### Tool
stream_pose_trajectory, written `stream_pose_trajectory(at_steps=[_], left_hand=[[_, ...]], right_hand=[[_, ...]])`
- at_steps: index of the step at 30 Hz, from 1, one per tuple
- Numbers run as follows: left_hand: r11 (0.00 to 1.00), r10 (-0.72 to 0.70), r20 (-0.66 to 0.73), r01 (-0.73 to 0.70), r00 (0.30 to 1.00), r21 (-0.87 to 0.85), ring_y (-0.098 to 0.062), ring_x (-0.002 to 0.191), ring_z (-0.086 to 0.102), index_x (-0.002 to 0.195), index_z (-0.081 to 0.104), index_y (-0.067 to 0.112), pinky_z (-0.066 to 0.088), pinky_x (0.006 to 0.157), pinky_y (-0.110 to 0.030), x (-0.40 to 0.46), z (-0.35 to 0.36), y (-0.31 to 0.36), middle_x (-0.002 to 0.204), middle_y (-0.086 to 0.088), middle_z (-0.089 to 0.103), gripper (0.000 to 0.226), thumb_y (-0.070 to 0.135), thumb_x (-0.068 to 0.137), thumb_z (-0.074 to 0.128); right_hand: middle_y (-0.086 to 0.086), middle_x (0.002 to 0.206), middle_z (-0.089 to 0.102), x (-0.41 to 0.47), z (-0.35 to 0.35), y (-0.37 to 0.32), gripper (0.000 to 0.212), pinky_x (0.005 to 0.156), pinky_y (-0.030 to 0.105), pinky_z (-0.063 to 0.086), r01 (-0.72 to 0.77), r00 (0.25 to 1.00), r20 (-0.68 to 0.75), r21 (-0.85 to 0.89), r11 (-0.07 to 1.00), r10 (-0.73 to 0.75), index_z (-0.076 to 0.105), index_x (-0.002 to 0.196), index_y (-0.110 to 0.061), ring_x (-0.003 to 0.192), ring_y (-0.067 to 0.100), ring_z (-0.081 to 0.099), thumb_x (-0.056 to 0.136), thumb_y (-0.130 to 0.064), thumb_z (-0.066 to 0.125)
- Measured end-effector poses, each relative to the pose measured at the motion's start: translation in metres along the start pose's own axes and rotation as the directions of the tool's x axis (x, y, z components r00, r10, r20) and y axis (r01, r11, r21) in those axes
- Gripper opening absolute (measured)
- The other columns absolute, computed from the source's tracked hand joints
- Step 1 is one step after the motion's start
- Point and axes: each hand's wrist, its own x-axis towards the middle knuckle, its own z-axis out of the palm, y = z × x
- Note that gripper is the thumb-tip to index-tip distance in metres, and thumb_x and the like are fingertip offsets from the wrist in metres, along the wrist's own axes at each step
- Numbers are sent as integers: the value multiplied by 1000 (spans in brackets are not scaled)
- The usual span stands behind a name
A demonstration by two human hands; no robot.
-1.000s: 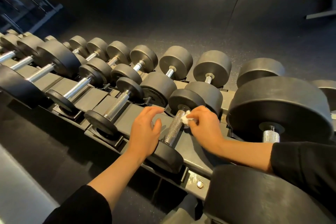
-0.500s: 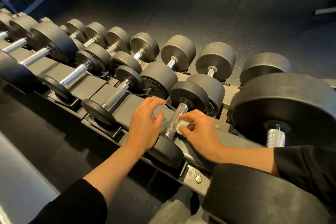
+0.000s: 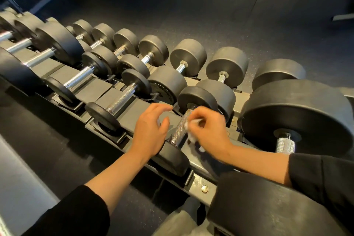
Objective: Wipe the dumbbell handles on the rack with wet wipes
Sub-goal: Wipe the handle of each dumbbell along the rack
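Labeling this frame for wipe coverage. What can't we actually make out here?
Head view only:
- Wet wipe: mostly hidden inside the right hand, motion-blurred; size and fold unclear.
- Knurled handle: underside faces away, so wiped area unknown.
- Left hand: whether it touches the near dumbbell head is unclear.
- Rack: both ends cut off by the frame edges.

No readable text found; faint lettering on dumbbell end plate (image 3: 166,93) was too blurred to read.
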Motion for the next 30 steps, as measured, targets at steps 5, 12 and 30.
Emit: stream_pose_trajectory(at_steps=[5, 12, 30], left_hand=[[1000, 9, 6, -9, 1000, 8, 10, 101, 44, 113, 64, 16, 27, 89, 4, 1, 0, 0, 112, 13, 52, 28, 3, 90, 55], [1000, -1, 7, 1, 1000, 15, 6, 100, 46, 111, 65, 16, 27, 88, 5, 2, 0, 1, 110, 13, 54, 26, 4, 89, 57], [999, -35, 18, 34, 999, 22, 5, 101, 47, 112, 65, 17, 29, 87, 2, 1, 0, 4, 109, 14, 54, 27, 5, 91, 53]], right_hand=[[-1, 99, 61, 3, -6, 20, 20, 75, 0, 38, -11, 995, -103, -169, 986, -7, 67, 103, -11, 87, 3, 56, 85, -4, 63], [-2, 100, 60, 1, 6, 21, 19, 73, 0, 38, -28, 999, 28, -237, 971, 36, 66, 97, -12, 84, 3, 50, 79, -9, 72], [1, 91, 69, 11, 1, 19, 17, 69, 36, 52, 205, 979, 120, -531, 822, -167, 67, 95, -18, 81, 22, 64, 81, -27, 63]])
